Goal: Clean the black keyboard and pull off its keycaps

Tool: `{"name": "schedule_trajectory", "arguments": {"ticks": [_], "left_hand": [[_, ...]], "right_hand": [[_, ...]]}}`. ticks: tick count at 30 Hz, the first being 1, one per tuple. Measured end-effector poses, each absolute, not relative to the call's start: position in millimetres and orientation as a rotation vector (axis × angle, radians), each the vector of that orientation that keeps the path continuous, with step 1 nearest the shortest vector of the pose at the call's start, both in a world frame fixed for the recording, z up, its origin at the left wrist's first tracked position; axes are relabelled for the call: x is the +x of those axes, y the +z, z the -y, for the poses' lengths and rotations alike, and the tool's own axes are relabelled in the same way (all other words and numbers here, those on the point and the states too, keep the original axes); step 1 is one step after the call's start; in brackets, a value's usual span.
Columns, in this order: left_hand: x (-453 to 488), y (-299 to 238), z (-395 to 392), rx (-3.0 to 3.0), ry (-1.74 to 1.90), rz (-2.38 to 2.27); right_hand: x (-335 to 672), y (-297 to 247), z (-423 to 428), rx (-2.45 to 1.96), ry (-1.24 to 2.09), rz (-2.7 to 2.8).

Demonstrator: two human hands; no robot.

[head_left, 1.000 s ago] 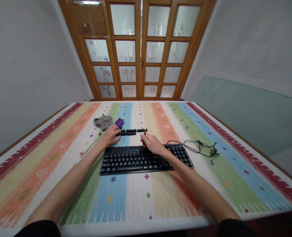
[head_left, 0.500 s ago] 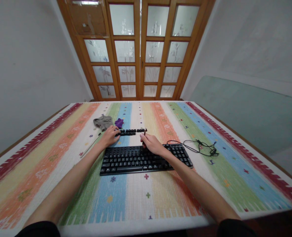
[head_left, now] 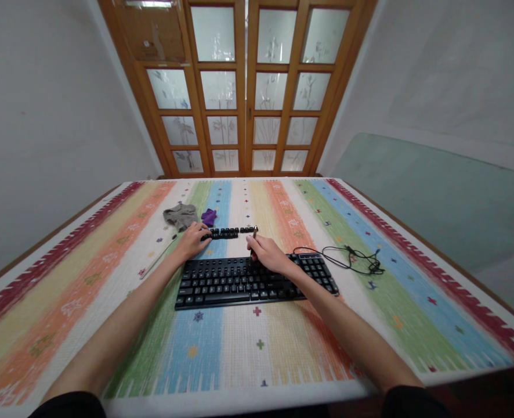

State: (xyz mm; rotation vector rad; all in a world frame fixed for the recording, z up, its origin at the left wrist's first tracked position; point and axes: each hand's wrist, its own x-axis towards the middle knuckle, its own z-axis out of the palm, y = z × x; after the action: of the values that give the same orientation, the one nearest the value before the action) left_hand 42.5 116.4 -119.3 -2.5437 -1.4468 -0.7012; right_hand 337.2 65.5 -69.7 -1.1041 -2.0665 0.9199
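Observation:
A black keyboard (head_left: 222, 285) lies on the striped tablecloth in front of me. Over its back edge, my right hand (head_left: 263, 251) grips a slim brown stick-like tool (head_left: 253, 237) held upright, its shiny end on top. The tool's lower end is hidden by my fingers, as are some keys beneath. Behind the keyboard, loose black keycaps (head_left: 228, 233) are lined up in two rows. My left hand (head_left: 193, 240) rests at the left end of these rows, fingers outstretched and touching or covering the end keycaps.
A grey cloth (head_left: 180, 215) and a small purple cloth (head_left: 209, 217) lie beyond my left hand. Left of the keyboard is a thin pale stick (head_left: 158, 257) with a dark end. The keyboard's black cable (head_left: 356, 259) is loosely coiled to the right.
Both hands, the tool and the keycaps keep nearly the same places. The whole view has shifted very slightly.

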Motion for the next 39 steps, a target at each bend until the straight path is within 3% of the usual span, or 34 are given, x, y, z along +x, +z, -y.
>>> {"name": "schedule_trajectory", "arguments": {"ticks": [39], "left_hand": [[16, -88, -77, -2.36, -0.816, 1.665]], "right_hand": [[341, -58, -60, -0.983, 0.949, 1.947]]}}
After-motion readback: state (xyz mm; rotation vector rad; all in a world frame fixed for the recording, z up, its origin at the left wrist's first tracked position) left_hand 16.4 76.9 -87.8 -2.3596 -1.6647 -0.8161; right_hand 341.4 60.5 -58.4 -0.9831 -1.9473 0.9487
